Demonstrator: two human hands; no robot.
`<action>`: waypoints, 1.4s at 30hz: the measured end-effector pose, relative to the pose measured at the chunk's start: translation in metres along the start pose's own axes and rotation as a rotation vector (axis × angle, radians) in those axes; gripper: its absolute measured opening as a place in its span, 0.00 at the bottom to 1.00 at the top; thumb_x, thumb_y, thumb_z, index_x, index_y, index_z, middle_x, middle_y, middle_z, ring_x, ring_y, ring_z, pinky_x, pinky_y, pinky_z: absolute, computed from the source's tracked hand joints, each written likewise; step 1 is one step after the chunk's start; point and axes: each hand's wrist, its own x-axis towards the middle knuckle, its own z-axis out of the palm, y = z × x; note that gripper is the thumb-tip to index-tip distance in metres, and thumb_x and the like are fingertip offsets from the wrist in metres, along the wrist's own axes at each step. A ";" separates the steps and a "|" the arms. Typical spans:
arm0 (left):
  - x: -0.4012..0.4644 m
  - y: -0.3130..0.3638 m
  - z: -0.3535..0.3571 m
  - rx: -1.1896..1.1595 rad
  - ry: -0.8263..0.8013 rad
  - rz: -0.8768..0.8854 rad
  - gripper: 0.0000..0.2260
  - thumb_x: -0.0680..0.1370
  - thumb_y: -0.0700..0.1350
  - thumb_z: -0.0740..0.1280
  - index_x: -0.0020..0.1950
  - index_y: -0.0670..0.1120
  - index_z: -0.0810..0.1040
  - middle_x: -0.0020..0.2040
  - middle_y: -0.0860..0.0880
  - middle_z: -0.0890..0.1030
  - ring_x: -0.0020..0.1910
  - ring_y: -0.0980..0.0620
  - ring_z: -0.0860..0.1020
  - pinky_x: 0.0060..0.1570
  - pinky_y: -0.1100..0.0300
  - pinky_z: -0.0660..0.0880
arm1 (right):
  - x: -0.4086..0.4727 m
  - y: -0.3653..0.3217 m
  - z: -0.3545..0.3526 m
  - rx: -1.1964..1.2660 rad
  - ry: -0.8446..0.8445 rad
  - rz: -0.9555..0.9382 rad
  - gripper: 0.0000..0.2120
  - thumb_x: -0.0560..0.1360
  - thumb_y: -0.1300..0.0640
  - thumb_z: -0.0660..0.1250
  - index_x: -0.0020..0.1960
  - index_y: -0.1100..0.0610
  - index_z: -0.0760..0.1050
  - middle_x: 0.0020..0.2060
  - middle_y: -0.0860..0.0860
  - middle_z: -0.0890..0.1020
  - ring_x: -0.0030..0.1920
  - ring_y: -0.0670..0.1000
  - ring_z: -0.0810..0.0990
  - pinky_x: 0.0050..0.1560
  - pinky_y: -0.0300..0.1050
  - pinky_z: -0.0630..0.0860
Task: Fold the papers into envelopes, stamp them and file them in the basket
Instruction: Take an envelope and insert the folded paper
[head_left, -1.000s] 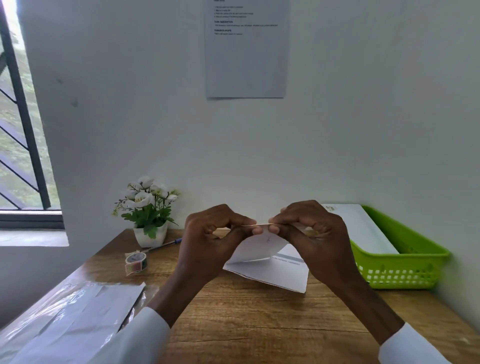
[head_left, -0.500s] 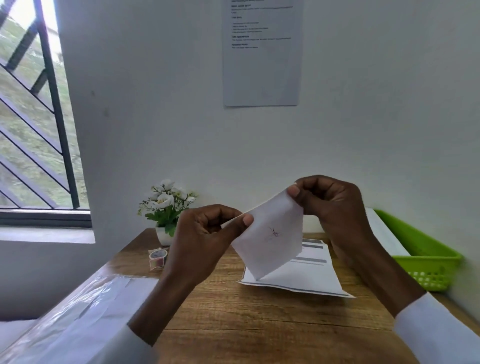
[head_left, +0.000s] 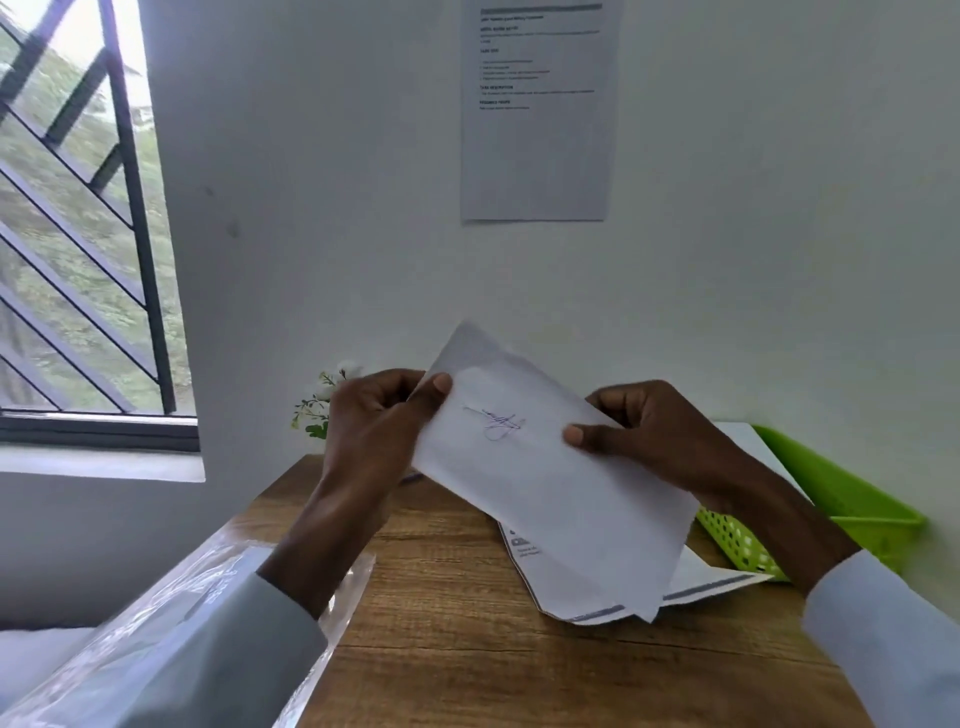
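A white folded envelope (head_left: 545, 467) with a blue pen scribble on its face is held up above the wooden table (head_left: 457, 644). My left hand (head_left: 379, 415) pinches its upper left edge. My right hand (head_left: 654, 436) grips its right edge with the thumb on the front. Under it on the table lies a printed sheet (head_left: 691, 587) with a grey stripe. The green basket (head_left: 852, 499) stands at the right against the wall, a white paper (head_left: 748, 447) inside it.
A small pot of white flowers (head_left: 322, 400) stands at the back of the table, partly behind my left hand. A clear plastic sleeve with papers (head_left: 171, 623) lies at the left front. A barred window is at the left and a notice hangs on the wall.
The envelope has been turned and opened out flat to face me, held higher and wider between both hands. The camera has tilted up, and the tape roll is out of sight.
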 end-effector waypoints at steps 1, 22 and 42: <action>0.000 -0.009 -0.002 -0.050 0.022 -0.074 0.07 0.76 0.43 0.71 0.39 0.42 0.84 0.33 0.46 0.84 0.32 0.50 0.81 0.30 0.60 0.75 | -0.001 0.009 -0.006 -0.018 -0.034 0.060 0.09 0.71 0.54 0.75 0.45 0.60 0.83 0.39 0.56 0.87 0.37 0.51 0.83 0.39 0.44 0.78; 0.003 -0.119 -0.036 0.468 -0.077 -0.397 0.13 0.69 0.34 0.76 0.47 0.46 0.78 0.44 0.44 0.80 0.43 0.46 0.79 0.43 0.48 0.79 | -0.009 0.127 0.030 -0.585 0.099 0.172 0.12 0.69 0.47 0.75 0.50 0.48 0.81 0.48 0.41 0.82 0.50 0.47 0.80 0.48 0.42 0.74; -0.044 -0.134 -0.022 1.272 -0.997 -0.209 0.36 0.79 0.66 0.43 0.79 0.45 0.40 0.80 0.46 0.40 0.79 0.50 0.40 0.77 0.51 0.41 | -0.064 0.113 0.043 -0.746 -0.512 0.284 0.42 0.70 0.25 0.51 0.78 0.41 0.45 0.77 0.36 0.46 0.77 0.40 0.49 0.76 0.41 0.51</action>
